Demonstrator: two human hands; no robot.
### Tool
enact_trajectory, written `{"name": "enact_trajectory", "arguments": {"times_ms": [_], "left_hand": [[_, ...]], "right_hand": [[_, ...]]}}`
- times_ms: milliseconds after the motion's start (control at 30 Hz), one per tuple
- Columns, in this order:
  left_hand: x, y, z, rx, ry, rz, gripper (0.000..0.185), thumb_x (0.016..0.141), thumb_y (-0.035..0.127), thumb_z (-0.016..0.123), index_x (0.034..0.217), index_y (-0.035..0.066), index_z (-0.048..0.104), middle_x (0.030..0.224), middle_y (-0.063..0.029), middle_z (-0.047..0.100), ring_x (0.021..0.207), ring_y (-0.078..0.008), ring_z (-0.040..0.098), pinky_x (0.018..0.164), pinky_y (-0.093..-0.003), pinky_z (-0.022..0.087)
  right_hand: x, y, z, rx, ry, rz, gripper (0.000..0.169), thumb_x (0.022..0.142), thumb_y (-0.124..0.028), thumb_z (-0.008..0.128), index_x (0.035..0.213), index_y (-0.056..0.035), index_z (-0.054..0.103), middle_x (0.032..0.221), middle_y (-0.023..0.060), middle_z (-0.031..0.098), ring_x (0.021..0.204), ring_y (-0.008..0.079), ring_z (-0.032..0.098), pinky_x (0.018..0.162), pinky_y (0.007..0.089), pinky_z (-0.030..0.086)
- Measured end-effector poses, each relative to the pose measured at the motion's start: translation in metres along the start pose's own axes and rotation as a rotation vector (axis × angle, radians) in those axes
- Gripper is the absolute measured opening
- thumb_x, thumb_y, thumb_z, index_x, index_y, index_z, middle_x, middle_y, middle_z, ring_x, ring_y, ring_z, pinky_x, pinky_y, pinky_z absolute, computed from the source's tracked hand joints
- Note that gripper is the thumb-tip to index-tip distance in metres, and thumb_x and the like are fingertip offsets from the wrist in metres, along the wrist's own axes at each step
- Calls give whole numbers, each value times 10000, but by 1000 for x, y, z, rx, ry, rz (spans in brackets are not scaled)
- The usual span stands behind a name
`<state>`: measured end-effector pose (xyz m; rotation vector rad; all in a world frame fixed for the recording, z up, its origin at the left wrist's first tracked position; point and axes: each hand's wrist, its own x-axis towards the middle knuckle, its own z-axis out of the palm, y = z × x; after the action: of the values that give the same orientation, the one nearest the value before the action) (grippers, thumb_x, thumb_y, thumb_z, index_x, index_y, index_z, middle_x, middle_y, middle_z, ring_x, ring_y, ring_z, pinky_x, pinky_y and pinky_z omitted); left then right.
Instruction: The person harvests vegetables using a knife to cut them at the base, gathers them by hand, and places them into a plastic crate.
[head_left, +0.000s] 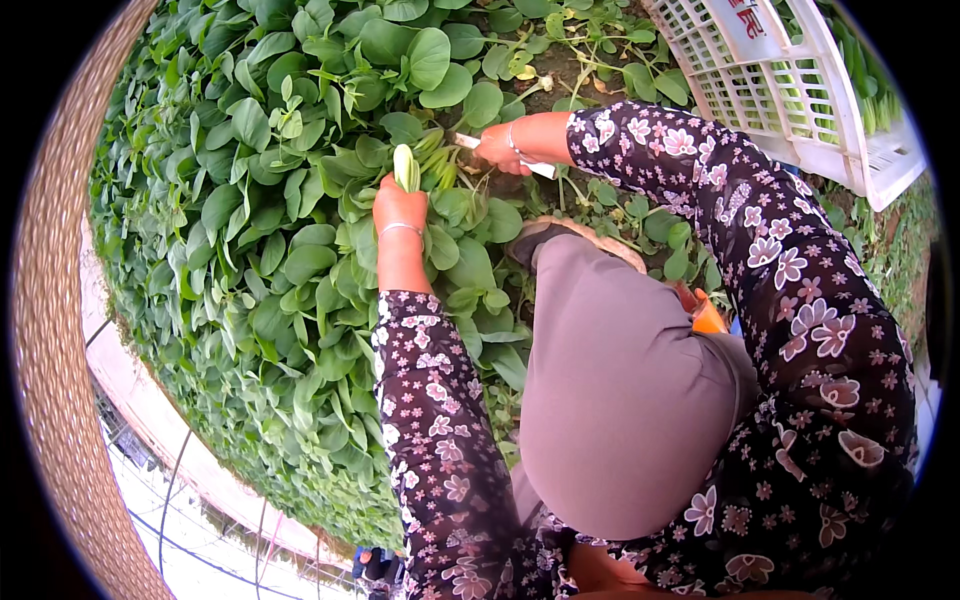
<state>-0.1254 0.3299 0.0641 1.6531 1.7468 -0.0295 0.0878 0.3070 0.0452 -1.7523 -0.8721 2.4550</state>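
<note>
My left hand is closed around a cut leafy green vegetable, whose pale green stalk end points up out of the fist. My right hand grips a knife by its white handle. The short knife blade reaches left, close to the pale stems of a leafy green plant in the bed. Whether the edge touches those stems, I cannot tell. The blade's tip is partly hidden among leaves. Broad green leaves lie around and below my left hand.
Dense leafy greens fill the bed on the left. A white plastic crate holding greens and bearing writing stands at upper right. My shoe and bent knee are close below the knife. An orange object is beside my leg.
</note>
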Motion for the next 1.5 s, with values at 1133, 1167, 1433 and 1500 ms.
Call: {"name": "enact_trajectory", "arguments": {"times_ms": [1133,1167,1433,1500], "left_hand": [[-36,36,-11,274,-72,-112,647,684,215,679,1216,30,363,943,-183,616,868,-310,603,757,-377,470],[-37,36,-11,263,-60,-119,623,693,207,669,1214,36,373,942,-184,617,868,-311,603,757,-380,470],[-39,35,-8,271,19,-114,524,716,182,634,1181,50,431,918,-191,619,850,-322,604,746,-393,471],[-40,35,-8,280,29,-117,517,717,179,629,1179,51,435,911,-192,620,843,-322,605,742,-395,472]], "right_hand": [[-28,34,40,-32,97,90,327,886,-357,388,813,-43,445,511,15,363,369,136,361,342,302,319],[-29,34,40,-41,109,110,333,886,-360,390,807,-41,446,512,16,365,370,139,365,343,304,320],[-24,40,42,-200,163,89,435,882,-390,393,874,23,531,594,99,515,467,221,495,452,358,413],[-20,38,45,-210,171,89,429,881,-375,394,878,36,517,583,100,503,453,224,490,435,360,407]]}}
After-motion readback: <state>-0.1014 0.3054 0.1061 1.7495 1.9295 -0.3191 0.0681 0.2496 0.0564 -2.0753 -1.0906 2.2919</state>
